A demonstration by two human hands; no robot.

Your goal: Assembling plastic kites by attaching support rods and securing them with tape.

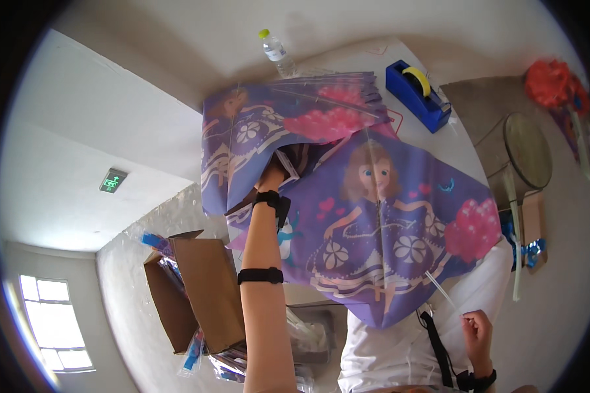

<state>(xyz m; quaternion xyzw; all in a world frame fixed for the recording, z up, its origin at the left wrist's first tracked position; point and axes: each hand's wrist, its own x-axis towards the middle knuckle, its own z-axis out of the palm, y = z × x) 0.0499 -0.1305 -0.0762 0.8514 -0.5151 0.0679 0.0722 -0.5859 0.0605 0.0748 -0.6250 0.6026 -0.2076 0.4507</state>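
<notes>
Left hand [273, 175] sitting in gap between 2 purple printed sheets; fingers partly hidden, cannot tell how far open or if gripping anything. Right hand [478, 331] closing fingertips on end of thin pale rod [443, 290], low by lap. Upper sheet [249, 124] lying on white table [464, 152]; lower sheet [387, 223] draping over near edge toward lap. Blue tape dispenser [410, 98] and bottle [278, 56] standing beyond sheets.
</notes>
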